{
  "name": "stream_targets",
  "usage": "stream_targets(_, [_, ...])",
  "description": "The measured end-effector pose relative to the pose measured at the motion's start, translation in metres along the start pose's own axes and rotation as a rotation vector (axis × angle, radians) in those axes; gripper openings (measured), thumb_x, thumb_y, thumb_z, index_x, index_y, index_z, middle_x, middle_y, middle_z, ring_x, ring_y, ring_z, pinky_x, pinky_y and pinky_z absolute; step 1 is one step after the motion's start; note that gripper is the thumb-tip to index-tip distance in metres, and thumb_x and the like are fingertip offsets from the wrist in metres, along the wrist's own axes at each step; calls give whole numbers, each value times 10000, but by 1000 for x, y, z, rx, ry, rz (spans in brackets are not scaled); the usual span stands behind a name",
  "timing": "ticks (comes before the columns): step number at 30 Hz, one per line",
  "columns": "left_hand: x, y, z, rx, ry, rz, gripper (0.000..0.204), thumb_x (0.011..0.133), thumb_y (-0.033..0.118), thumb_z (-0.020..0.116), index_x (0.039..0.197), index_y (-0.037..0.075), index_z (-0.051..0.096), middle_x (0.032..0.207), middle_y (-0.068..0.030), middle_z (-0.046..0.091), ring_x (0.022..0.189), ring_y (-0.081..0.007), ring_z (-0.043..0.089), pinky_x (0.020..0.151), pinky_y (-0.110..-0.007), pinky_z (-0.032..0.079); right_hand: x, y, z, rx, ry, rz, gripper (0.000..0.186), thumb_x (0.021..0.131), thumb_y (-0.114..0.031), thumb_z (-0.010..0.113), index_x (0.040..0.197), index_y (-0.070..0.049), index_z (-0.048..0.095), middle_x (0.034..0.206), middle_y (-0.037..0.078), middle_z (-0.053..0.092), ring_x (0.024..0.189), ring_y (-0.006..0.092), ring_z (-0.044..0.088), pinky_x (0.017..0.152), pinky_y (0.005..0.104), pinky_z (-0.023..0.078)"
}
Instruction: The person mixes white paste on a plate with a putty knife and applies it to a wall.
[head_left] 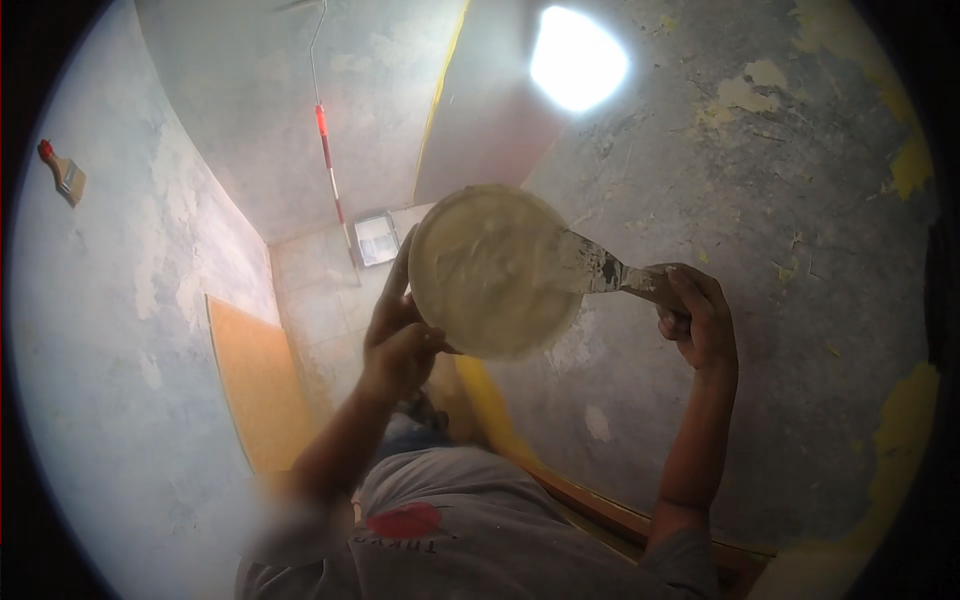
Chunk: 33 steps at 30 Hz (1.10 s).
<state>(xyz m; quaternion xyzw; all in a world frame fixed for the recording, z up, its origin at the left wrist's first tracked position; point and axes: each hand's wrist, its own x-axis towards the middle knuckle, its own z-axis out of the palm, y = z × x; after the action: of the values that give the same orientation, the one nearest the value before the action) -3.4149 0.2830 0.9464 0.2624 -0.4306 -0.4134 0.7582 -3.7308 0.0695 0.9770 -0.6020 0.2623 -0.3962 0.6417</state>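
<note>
My left hand [396, 345] grips a round tub of pale, creamy filler [485, 270] by its left side, tilting its top toward me. The filler looks thick, with an uneven, swirled surface. From the right, my right hand [697, 315] is closed around the handle of a putty knife [603, 268]. Its blade, stained with dark and pale smears, reaches over the tub's right edge; the blade's tip blends into the filler, so I cannot tell how deep it sits.
Patchy grey wall [720, 400] with yellow remnants rises at my right. A paintbrush [66, 175] is at the left wall. Beyond the tub, a paint tray [377, 240] lies on the tiled floor beside a red-and-white roller pole [327, 150]. An orange-brown panel [255, 385] stands at the left.
</note>
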Motion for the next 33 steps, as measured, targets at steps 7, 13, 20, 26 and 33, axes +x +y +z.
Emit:
stream_targets(7, [19, 28, -22, 27, -226, -290, 1070, 796, -71, 533, 1747, 50, 58, 1445, -254, 622, 1081, -276, 753, 854, -353, 664, 46, -12, 5, -80, -201, 96, 365, 1094, -318, 671, 1198, 24, 746, 751, -1, 621, 540, 43, 452, 471, 233, 347])
stream_targets(13, [54, 46, -13, 244, -267, -481, 976, 896, -18, 560, 1753, 102, 109, 1405, -256, 635, 1090, -321, 761, 856, -409, 685, 95, -48, 4, -339, -405, 7, 341, 1057, -333, 728, 1159, -12, 780, 750, -17, 656, 543, 32, 455, 456, 211, 335])
stream_targets(20, [64, 19, -21, 189, -273, -354, 952, 932, -10, 572, 1751, 103, 100, 1416, -261, 626, 1109, -322, 758, 888, -427, 692, 81, -120, 77, -886, -381, -343, 319, 1022, -315, 765, 1116, -12, 800, 726, 73, 710, 613, 111, 611, 585, 292, 484])
stream_targets(26, [74, -5, -14, 197, -133, -184, 925, 959, -46, 489, 1750, 108, 34, 1485, -258, 578, 1236, -339, 709, 920, -457, 691, 12, -77, 131, -1299, -311, -749, 221, 1000, -122, 721, 1208, -58, 765, 875, 144, 696, 848, 254, 710, 754, 410, 582])
stream_targets(33, [83, -16, -8, 218, -28, -110, 983, 831, 66, 520, 1730, 72, 121, 1550, -262, 505, 1335, -390, 644, 979, -527, 656, -20, -21, 108, -1401, -161, -850, 385, 953, -51, 727, 1334, -104, 747, 999, 115, 551, 942, 257, 612, 790, 413, 575])
